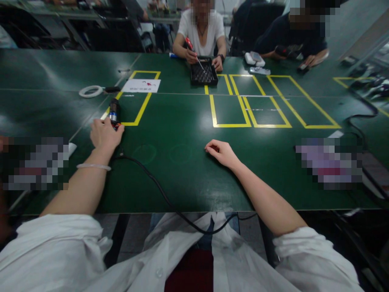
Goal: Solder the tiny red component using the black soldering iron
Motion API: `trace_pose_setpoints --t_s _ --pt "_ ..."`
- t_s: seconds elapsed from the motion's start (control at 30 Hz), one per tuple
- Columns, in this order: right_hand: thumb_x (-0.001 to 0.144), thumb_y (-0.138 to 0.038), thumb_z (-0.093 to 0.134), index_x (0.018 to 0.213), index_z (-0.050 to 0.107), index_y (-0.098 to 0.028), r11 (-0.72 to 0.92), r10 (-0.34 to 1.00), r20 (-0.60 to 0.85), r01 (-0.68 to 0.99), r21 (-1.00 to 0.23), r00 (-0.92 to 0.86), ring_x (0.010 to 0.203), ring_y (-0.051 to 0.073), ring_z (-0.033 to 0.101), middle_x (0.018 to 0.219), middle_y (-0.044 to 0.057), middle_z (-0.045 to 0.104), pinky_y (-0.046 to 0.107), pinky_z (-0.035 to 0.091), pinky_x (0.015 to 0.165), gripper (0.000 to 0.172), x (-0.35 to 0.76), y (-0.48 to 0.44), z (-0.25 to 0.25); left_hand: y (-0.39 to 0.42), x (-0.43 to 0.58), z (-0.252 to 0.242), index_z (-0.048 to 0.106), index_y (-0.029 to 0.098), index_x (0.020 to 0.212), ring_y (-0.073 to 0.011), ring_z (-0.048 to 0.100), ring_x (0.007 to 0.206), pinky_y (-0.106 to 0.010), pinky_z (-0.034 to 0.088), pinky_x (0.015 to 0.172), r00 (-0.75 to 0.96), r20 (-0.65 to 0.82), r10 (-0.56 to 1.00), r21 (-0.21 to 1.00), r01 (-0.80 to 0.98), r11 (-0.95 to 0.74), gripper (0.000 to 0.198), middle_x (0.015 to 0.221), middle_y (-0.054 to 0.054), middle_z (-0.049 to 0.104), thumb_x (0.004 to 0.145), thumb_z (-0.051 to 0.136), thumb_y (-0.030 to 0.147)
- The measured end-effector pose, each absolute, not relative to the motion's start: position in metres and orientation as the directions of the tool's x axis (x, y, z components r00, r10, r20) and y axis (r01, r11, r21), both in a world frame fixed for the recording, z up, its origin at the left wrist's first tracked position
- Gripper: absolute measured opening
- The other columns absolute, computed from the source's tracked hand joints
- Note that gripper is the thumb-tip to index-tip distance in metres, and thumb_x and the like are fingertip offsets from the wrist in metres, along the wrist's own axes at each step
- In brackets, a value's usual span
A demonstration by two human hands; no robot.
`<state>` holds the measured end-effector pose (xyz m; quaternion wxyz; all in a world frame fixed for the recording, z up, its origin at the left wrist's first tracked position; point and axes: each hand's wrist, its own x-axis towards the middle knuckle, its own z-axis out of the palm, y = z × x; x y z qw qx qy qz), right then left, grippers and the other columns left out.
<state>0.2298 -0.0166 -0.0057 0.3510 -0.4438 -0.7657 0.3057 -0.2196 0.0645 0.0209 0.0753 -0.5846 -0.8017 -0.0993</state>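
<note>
On the left, my left hand (106, 133) is closed around the rear end of a black electric screwdriver (114, 108) with a blue band and some red near the grip. The tool lies at the edge of a yellow taped outline and points away from me. A black cable (158, 184) comes out beside my left wrist, crosses the green table and hangs over its front edge; the wrist hides where it joins. My right hand (221, 152) rests on the table right of centre, fingers curled in, with nothing visible in them.
Yellow tape outlines (231, 125) mark the green table (182, 178). A white paper (141, 85) and a white ring-shaped coil (91, 91) lie beyond my left hand. Across the table, a person holds a red screwdriver (191, 44) over a black tray (204, 82). Another person sits further right.
</note>
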Motion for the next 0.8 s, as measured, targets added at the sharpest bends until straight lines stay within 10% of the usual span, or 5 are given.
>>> trace_pose_setpoints --t_s 0.8 --pt "0.091 -0.029 0.055 0.089 0.068 -0.016 0.417 0.890 0.245 0.470 -0.778 -0.384 0.064 0.014 0.057 0.077 0.004 0.071 0.025 0.042 0.064 0.018 0.230 -0.017 -0.005 0.060 -0.214 0.009 0.047 0.012 0.147 -0.0303 0.047 0.105 -0.045 0.034 0.090 -0.265 0.338 0.903 0.048 0.963 0.264 0.057 0.124 -0.021 0.051 0.098 0.038 0.041"
